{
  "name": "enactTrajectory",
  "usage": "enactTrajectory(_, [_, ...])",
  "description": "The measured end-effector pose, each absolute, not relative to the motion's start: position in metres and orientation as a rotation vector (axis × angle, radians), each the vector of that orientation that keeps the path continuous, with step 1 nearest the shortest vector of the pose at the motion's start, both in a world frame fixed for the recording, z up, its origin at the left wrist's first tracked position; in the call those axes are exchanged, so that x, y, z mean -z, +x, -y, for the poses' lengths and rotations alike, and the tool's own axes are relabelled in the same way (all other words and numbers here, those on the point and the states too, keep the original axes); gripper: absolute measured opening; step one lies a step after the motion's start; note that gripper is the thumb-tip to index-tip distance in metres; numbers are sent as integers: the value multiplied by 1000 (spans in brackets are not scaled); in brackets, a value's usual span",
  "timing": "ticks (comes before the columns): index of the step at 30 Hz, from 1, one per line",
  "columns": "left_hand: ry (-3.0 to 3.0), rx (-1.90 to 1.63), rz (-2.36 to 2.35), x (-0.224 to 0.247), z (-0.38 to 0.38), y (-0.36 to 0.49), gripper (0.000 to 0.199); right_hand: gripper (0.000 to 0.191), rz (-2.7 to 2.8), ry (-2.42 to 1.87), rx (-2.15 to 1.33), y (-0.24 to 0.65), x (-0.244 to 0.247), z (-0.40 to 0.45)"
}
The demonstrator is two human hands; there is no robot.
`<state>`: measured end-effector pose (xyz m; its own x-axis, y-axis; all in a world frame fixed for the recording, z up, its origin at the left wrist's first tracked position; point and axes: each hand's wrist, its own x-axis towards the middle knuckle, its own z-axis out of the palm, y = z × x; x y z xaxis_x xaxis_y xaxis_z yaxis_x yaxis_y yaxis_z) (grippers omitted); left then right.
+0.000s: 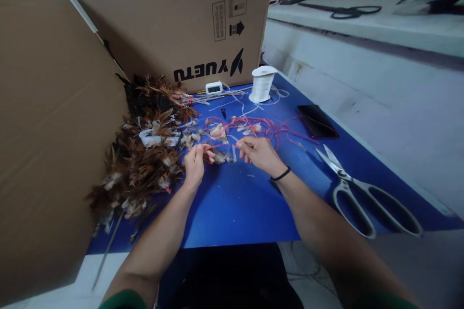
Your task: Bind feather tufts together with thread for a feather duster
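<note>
Between my two hands a short stretch of red string (223,145) runs nearly level above the blue table. My left hand (195,160) pinches one end of that stretch, its thumb and index finger pressed together. Opposite it, my right hand (258,152) grips the other end with bent fingers. Just beyond them lies a loose tangle of red strings (266,128), with pale feather tufts (218,131) among it. A heap of brown feathers (141,164) spreads left of my left hand.
White-handled scissors (342,174) lie open at right, near a dark phone (317,121). A white ribbon spool (262,85) and small white digital device (213,88) stand at the back. Cardboard boxes (170,24) wall the left and rear. Black scissors (355,11) rest on the ledge.
</note>
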<state>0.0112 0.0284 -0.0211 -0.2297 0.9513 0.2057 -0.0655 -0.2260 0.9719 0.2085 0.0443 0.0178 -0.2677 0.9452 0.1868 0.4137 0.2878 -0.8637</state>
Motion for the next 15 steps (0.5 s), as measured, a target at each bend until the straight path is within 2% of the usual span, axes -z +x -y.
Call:
enactTrajectory(3, [1315, -1649, -1340, 23, -32, 3, 32, 29, 1675, -1263, -858, 217, -9, -53])
enactTrajectory(6, [1738, -1535, -1539, 17, -31, -5, 19, 24, 1556, -1291, -823, 221, -3, -59])
enactTrajectory(12, [2630, -807, -1642, 13, -22, -8, 50, 23, 1656, -1326, -762, 217, -2, -56])
enactTrajectory(15, [2750, -607, -1641, 19, -24, -7, 42, 24, 1695, -1347, -743, 214, -5, -52])
